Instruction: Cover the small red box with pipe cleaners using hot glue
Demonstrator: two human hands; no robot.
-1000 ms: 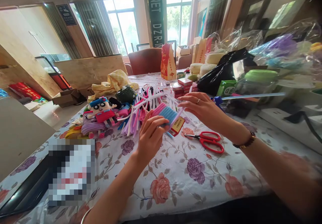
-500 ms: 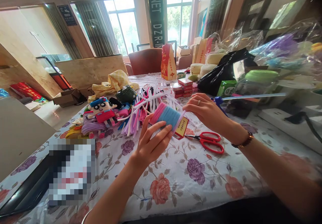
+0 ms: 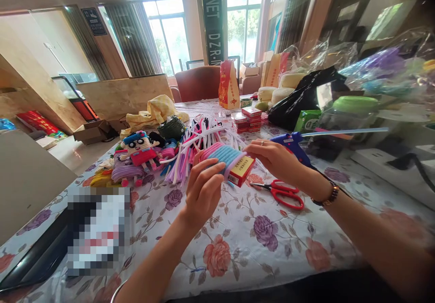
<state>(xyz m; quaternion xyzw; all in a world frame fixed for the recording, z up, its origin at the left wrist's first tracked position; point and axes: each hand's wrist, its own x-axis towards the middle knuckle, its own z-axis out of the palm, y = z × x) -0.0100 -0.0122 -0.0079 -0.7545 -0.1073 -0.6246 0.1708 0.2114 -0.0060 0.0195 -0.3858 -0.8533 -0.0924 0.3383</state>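
Note:
Above the flowered tablecloth, my left hand (image 3: 205,187) grips a small box (image 3: 242,171) wrapped in pink, blue and lilac fuzzy stems. The box's yellow and red end sticks out bare on the right. My right hand (image 3: 272,155) has its fingers bent together at the box's upper right corner, around the lilac stem's end. Red-handled scissors (image 3: 287,194) lie just below my right hand. A blue glue gun (image 3: 294,144) with a long clear stick is behind that hand. Behind the box lies a pile of white, pink and purple stems (image 3: 204,135).
Stem dolls (image 3: 139,149) sit at the left, near a black tray (image 3: 37,244) and a blurred-out item. Small red boxes (image 3: 251,114), a red paper bag (image 3: 228,85), a black plastic bag (image 3: 299,101) and a lidded jar (image 3: 353,112) stand farther back.
The wrapped box has turned, so more of its yellow and red end shows. My right hand has moved slightly down and closer to the box, uncovering more of the glue gun.

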